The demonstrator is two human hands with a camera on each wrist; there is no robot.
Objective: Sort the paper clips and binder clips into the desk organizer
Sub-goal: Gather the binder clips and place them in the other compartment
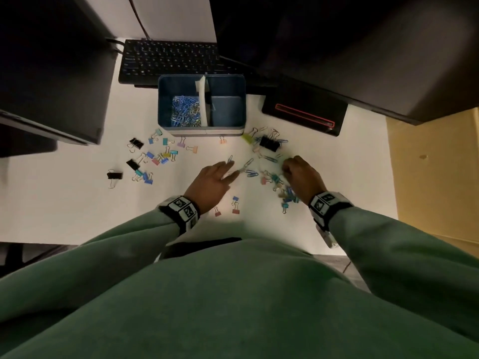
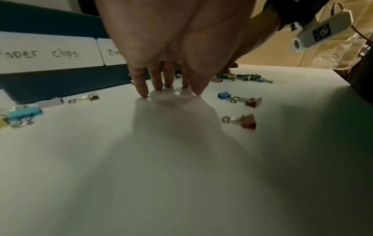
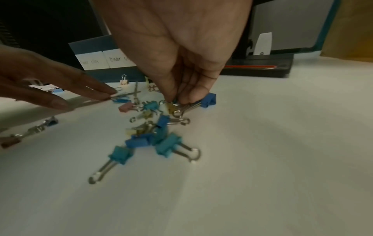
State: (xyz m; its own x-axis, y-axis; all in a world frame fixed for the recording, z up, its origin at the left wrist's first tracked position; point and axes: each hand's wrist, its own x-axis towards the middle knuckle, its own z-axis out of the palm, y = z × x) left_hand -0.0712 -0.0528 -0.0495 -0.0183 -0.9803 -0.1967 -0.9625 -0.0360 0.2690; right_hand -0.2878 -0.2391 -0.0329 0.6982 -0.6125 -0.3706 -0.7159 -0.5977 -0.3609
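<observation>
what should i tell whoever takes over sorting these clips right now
Left hand: fingers straight, tips pressing loose paper clips on the desk.
Right hand: fingers curled, pinching at a pile of binder clips on the desk; what it actually holds is unclear.
Organizer: left half, labelled paper clips, holds a heap of paper clips; right half, for binder clips, looks empty.
Done: many paper clips sorted.
Left: a few paper clips in front of the organizer, and every binder clip, scattered left, right and near the person.
</observation>
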